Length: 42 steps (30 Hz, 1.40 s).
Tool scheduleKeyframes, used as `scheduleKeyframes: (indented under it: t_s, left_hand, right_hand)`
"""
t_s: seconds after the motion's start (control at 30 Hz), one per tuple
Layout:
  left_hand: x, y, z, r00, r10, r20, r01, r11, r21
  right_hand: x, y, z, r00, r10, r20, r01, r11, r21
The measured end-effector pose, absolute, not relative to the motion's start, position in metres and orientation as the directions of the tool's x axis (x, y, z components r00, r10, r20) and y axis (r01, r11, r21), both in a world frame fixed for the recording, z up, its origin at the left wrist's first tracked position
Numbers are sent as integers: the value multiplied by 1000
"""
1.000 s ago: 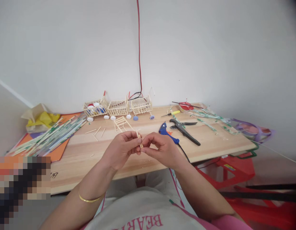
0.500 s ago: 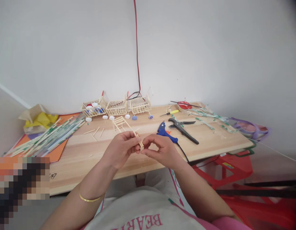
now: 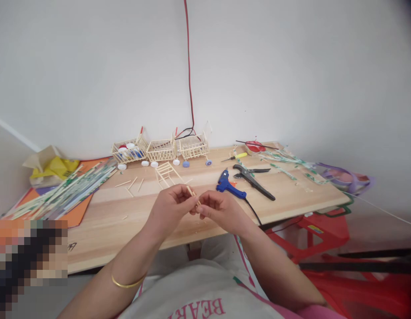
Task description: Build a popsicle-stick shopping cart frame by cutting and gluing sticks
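Just in front of me, my left hand (image 3: pixel 178 204) is closed around short thin wooden sticks (image 3: pixel 190 190), whose pale upper ends show between thumb and fingers. My right hand (image 3: pixel 222 209) pinches the lower end of the same sticks, its fingertips touching those of the left. How many sticks there are is hidden by the fingers. Right behind my left hand, a small ladder-like stick frame (image 3: pixel 167 173) lies on the wooden table (image 3: pixel 126 239). A blue glue gun (image 3: pixel 230 185) rests beyond my right hand.
Small stick carts (image 3: pixel 161 149) on bottle-cap wheels stand along the wall. Black cutters (image 3: pixel 255 181), a yellow-handled screwdriver (image 3: pixel 238 156) and a red dish (image 3: pixel 255 146) lie at right. Wrapped sticks (image 3: pixel 69 188) spread over orange sheets at left. A red stool (image 3: pixel 315 235) stands below.
My right hand has closed in against my left fingertips and now grips the sticks' lower end. The sticks show less between the fingers than before.
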State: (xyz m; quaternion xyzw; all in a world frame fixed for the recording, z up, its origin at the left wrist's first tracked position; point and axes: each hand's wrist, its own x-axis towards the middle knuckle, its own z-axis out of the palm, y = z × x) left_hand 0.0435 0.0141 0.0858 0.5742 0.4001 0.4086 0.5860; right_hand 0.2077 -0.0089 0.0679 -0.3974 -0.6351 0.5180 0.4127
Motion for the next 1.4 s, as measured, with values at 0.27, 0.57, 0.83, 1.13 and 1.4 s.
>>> scheduleKeyframes:
  t_s: [0.27,0.57,0.83,1.13,1.4]
  left_hand:
    - [46,12,82,381,924,-17,-37,34,999]
    - [65,1,61,340,935,-105,-270,204,941]
    - [67,2,57,207,972,-107,-162,142,976]
    - [55,3,66,387,884,-263,-299,390,871]
    - [54,2,69,418,877,-235,-279,371,886]
  right_hand:
    - [203,-10,56,-301,946,119,-72,102,-992]
    - [200,-15,37,-170,983,64,-20,61,-998]
    - [230,-16,46,-283,952,119,393,228,-891]
    - [391,56,34,90,996,28,983,-84,-166]
    - [414,77,33,11,984,-175,994,-29,-106]
